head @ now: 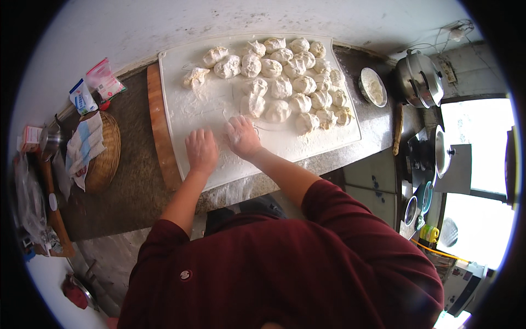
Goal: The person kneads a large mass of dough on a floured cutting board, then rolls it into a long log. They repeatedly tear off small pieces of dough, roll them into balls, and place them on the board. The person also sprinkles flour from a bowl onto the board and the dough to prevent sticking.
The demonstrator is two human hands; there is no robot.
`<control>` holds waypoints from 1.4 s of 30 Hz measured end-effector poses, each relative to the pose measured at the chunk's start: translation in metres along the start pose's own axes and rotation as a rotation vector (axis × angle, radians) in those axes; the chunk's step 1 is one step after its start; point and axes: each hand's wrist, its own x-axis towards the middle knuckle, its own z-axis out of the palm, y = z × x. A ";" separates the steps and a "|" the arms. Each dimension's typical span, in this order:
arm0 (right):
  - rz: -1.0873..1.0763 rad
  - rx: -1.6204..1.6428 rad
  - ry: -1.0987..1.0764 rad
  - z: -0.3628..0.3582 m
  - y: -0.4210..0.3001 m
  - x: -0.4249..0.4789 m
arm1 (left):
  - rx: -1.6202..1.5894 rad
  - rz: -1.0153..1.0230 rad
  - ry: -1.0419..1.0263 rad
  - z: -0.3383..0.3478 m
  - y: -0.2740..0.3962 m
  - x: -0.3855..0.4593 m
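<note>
Many floured dough pieces (304, 85) lie in uneven rows on a white kneading mat (213, 103) dusted with flour. My left hand (201, 151) rests low over the mat's left part, palm down, fingers pointing away from me. Beside it, my right hand (240, 136) is palm down with bent, floury fingers, just below and left of a rounder dough piece (278, 111). Whether anything lies beneath either palm is hidden. One dough piece (196, 78) sits apart at the mat's upper left.
A wooden board (158, 123) shows under the mat's left edge. Further left are a wicker basket (109, 152) with a cloth (86, 142) and plastic packets (83, 98). A bowl of flour (373, 87), a lidded metal pot (419, 80) and a rolling pin (397, 129) are at the right.
</note>
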 end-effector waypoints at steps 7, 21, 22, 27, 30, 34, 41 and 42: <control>-0.059 -0.081 0.078 0.032 0.012 0.032 | -0.010 0.054 -0.019 0.031 -0.017 0.016; 0.206 0.320 0.169 -0.007 0.002 0.026 | -0.084 -0.082 -0.129 0.007 -0.013 0.021; 0.129 0.206 0.120 -0.006 -0.002 0.017 | -0.069 0.025 -0.047 0.004 -0.013 0.009; -0.087 -0.050 0.112 0.010 0.011 0.012 | -0.094 0.115 0.071 0.016 -0.019 0.008; -0.019 -0.006 0.120 0.022 0.013 0.028 | -0.087 0.100 0.042 0.030 -0.027 0.015; 0.031 -0.022 0.126 0.035 0.015 0.045 | 0.001 -0.036 -0.028 0.036 -0.023 0.026; 0.835 0.132 0.124 0.016 -0.012 0.049 | -0.162 -0.705 -0.299 -0.008 -0.010 0.036; 0.884 0.215 -0.225 0.006 -0.007 0.043 | -0.195 -0.726 -0.289 -0.012 -0.017 0.032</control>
